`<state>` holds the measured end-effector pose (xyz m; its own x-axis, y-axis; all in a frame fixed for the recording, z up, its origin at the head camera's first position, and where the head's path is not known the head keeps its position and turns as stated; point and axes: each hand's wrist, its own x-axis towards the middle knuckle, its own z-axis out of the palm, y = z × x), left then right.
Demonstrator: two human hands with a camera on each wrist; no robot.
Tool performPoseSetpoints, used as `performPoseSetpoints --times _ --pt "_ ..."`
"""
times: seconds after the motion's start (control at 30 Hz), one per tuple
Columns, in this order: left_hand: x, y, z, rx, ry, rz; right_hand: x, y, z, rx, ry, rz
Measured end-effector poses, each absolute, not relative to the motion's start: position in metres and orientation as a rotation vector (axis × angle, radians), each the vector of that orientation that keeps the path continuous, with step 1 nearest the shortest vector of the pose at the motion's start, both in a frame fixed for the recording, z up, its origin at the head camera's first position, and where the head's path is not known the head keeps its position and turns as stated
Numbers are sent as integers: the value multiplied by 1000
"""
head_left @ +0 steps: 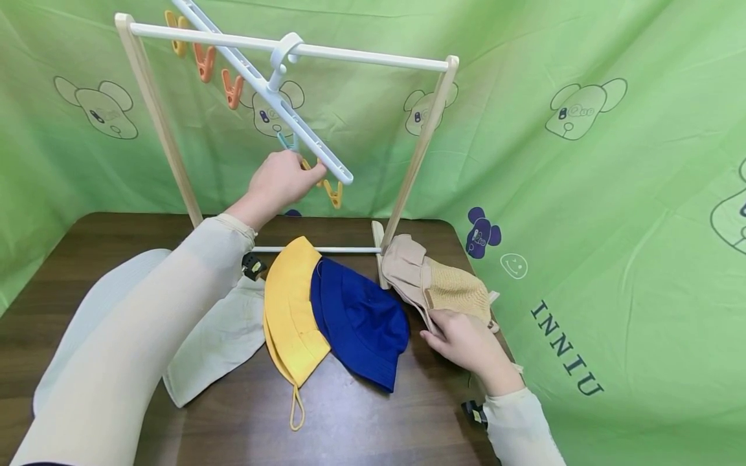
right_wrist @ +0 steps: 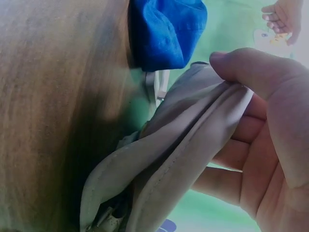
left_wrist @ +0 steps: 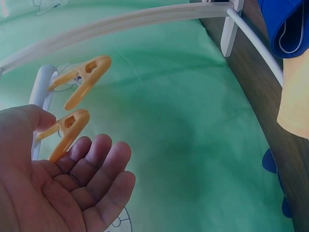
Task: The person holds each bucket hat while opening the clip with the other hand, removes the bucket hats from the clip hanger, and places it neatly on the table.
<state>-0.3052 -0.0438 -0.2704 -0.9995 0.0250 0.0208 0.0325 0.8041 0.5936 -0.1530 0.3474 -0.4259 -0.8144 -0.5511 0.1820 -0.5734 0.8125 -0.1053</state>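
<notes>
A light-blue clip hanger (head_left: 256, 77) hangs aslant by its hook from the white top rail. My left hand (head_left: 285, 178) holds it near its lower right end, with the thumb against the bar and the other fingers loosely bent. Close to those fingers hang yellow clips (left_wrist: 72, 128). At the right of the table, my right hand (head_left: 469, 340) pinches the brim of a beige hat (head_left: 408, 265) between thumb and fingers. The hat has a tan woven part (head_left: 457, 291). In the right wrist view, its folded brim (right_wrist: 183, 145) shows stitched edges.
A yellow bucket hat (head_left: 294, 310) and a navy bucket hat (head_left: 361, 323) lie mid-table. Pale hats (head_left: 224, 336) lie left, partly behind the left sleeve. A wooden rack post (head_left: 422, 142) rises at the back. Orange clips (head_left: 232, 88) hang from the hanger's far half.
</notes>
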Motion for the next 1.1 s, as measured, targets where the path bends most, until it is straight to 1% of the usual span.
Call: performPoseSetpoints --times 0.33,1.1 --pt "-305 -40 -268 -68 -2974 -968 -152 350 -426 877 -2935 313" --pt "-302 -40 -263 -77 -2910 -928 -144 347 -428 920 -3004 193"
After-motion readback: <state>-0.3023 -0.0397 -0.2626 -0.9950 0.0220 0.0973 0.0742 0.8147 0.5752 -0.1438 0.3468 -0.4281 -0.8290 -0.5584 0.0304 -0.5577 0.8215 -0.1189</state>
